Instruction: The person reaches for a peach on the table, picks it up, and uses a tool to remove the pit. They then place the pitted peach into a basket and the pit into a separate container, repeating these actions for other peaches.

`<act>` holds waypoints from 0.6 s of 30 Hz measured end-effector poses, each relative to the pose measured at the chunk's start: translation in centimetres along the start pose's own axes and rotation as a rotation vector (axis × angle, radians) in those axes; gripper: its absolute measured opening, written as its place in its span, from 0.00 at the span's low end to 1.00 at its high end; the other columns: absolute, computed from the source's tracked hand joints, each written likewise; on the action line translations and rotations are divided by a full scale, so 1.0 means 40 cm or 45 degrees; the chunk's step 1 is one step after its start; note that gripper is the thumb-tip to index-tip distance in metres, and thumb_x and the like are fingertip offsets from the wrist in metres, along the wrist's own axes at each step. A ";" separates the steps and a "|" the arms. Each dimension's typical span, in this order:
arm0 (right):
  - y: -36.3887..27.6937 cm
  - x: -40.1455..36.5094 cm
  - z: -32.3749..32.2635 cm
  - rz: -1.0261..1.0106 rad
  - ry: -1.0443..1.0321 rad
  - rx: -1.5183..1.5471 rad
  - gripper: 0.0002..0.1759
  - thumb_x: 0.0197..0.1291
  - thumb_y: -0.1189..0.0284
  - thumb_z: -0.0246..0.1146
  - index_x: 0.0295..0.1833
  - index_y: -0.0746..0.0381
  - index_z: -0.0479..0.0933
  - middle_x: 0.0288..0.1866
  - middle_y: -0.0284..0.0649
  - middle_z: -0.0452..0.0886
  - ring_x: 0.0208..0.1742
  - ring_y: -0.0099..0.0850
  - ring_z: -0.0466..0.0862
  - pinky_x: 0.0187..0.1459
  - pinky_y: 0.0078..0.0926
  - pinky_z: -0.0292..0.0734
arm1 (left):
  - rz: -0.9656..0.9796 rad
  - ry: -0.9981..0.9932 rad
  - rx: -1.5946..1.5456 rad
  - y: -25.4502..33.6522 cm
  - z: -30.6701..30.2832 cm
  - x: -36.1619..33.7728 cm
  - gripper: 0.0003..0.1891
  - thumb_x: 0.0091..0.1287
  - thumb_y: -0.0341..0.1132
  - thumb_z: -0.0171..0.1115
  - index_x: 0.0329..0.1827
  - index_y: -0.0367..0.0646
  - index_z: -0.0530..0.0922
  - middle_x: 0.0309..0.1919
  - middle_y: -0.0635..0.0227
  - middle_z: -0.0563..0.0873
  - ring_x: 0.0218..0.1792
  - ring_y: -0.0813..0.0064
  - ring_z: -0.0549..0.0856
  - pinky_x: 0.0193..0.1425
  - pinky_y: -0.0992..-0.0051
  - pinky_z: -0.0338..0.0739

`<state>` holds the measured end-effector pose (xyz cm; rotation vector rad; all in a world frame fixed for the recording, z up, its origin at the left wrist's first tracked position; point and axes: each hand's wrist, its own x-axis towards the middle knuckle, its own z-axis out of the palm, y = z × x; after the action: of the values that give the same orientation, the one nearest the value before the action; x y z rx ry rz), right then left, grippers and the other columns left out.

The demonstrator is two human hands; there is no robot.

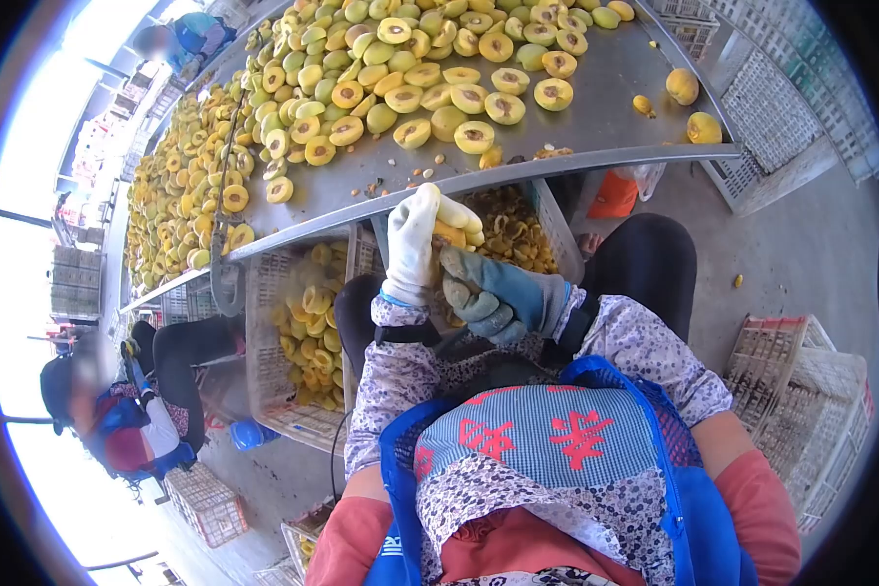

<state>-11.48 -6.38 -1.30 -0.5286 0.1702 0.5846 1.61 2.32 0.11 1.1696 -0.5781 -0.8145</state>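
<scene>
In front of my lap, just below the table's edge, my left hand (416,244) in a white glove is closed around a yellow peach (448,233), which shows only in part between the fingers. My right hand (503,298), in a blue-grey glove, is closed right beside it, its fingers curled near the fruit. Whatever the right hand grips is hidden by the glove. Beyond both hands, many halved peaches (475,138) lie heaped on the metal table (596,117), several with the cut face and brown pit hollow upward.
Under the table stand a crate of yellow peach halves (310,337) and a crate of darker fruit scraps (513,230). Plastic crates (801,410) stand at right. A co-worker (117,420) sits at left; another person (190,39) is at the far end.
</scene>
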 end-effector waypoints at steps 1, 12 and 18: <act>-0.003 0.003 0.000 0.000 -0.049 0.017 0.30 0.71 0.37 0.47 0.29 0.50 0.69 0.15 0.22 0.60 0.10 0.15 0.55 0.11 0.17 0.49 | 0.004 -0.004 0.003 0.002 0.004 0.001 0.25 0.76 0.49 0.52 0.28 0.37 0.79 0.27 0.52 0.87 0.24 0.63 0.85 0.31 0.70 0.81; 0.029 0.033 0.003 -0.693 0.432 -1.101 0.32 0.72 0.42 0.53 0.38 0.63 0.80 0.24 0.35 0.79 0.24 0.24 0.77 0.29 0.23 0.71 | -0.143 0.546 -0.772 0.018 0.029 -0.028 0.14 0.75 0.50 0.55 0.35 0.52 0.75 0.33 0.72 0.83 0.33 0.67 0.85 0.34 0.68 0.82; 0.023 0.001 -0.040 -0.349 0.818 -1.575 0.25 0.72 0.51 0.58 0.49 0.63 0.82 0.43 0.50 0.87 0.47 0.42 0.87 0.50 0.35 0.78 | 0.235 0.844 -0.199 0.111 -0.187 -0.073 0.12 0.73 0.46 0.56 0.41 0.48 0.80 0.37 0.70 0.86 0.36 0.69 0.85 0.39 0.68 0.82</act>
<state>-11.97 -6.54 -3.06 -1.9105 0.3297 0.1672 6.73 9.66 2.12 1.1385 -0.0674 -0.2731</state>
